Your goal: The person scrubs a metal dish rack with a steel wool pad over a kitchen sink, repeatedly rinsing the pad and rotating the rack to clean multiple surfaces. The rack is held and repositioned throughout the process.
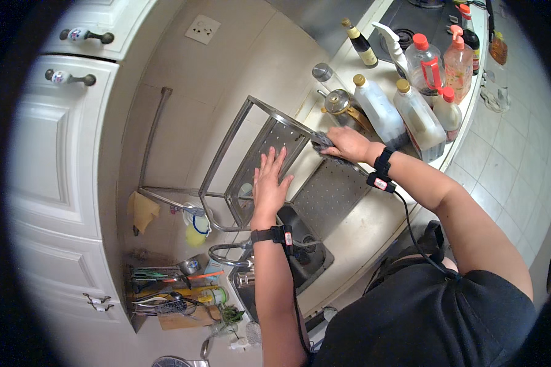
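Observation:
A stainless steel dish rack [226, 144] with perforated trays stands over the counter before me, beside the sink [308, 257]. My right hand [349, 144] grips a dark grey scouring pad [323, 141] against the rack's upper rail, on the side near the bottles. Part of the pad is hidden under the fingers. Flat and palm down, my left hand [270, 181] lies over the rack's upper perforated tray [275, 142] with its fingers slightly apart. Whether its palm presses on the metal cannot be seen. Below the right hand shows a lower perforated tray [333, 192].
Close by the right hand stand a glass teapot [340, 103] and large plastic bottles [379, 110]. A dark glass bottle [362, 45] is near the stove [406, 27]. The faucet [229, 254] curves beside my left wrist. Utensils [179, 275] crowd the wall; white cabinets [59, 151] hang at left.

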Available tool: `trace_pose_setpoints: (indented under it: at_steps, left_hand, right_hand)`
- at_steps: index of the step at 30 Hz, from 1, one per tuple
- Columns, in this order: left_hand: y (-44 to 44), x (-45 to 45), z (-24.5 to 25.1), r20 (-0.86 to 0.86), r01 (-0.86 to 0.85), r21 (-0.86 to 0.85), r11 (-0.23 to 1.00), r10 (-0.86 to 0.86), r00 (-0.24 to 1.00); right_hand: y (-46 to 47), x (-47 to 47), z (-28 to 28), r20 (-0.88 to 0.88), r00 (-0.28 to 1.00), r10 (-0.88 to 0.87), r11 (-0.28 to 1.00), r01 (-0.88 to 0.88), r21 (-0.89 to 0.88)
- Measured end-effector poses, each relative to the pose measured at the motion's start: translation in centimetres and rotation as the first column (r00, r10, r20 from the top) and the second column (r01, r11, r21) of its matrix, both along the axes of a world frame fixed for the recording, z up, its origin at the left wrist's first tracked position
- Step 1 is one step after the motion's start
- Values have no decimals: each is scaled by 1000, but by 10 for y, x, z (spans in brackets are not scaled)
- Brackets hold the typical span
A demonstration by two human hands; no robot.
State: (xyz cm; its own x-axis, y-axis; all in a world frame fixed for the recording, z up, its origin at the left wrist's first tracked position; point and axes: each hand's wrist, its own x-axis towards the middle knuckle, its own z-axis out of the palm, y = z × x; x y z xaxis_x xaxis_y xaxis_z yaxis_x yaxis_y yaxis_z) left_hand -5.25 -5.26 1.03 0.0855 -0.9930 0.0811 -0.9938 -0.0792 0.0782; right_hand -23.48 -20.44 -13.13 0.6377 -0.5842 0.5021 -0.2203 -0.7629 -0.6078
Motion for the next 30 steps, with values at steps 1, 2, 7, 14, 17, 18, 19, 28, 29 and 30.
trace_pose_setpoints:
  at_steps: [1,2,7,14,17,18,19,28,29,30]
  left_hand:
    - [0,0,0,-4,23,-27,999,-23,1000]
    - [0,-1,1,-10,13,-23,1000,-13,1000]
    - [-1,-5,5,1,-7,0,1000,7,1000]
    - [-1,-5,5,10,2,-15,1000,-2,1000]
    - [-1,-3,3,19,19,-28,999,-19,1000]
    - [-1,-2,2,14,18,-29,999,-17,1000]
    - [-1,-1,2,11,23,-42,999,-23,1000]
    - [0,-4,3,-20,-34,-65,997,33,999]
    - [1,-4,4,-22,-44,-58,997,43,999]
    - [-1,-4,4,-35,-48,-49,998,47,998]
  right_hand:
    - [-1,-2,-7,-53,999,12,1000,-11,21]
    - [0,-5,-13,-121,993,7,999,-2,38]
    - [-9,-8,-5,-298,951,86,996,-77,41]
    - [-25,-6,53,-88,990,106,933,-130,-335]
    - [-32,-3,50,-73,982,177,951,-189,-246]
    - [-33,0,42,-47,977,209,970,-213,-119]
    - [-34,0,32,86,956,279,958,-271,-93]
    - [-34,1,3,-241,935,262,961,-276,-28]
    - [-36,3,15,-181,947,267,957,-282,-65]
    - [-40,4,28,-170,951,259,959,-274,-75]
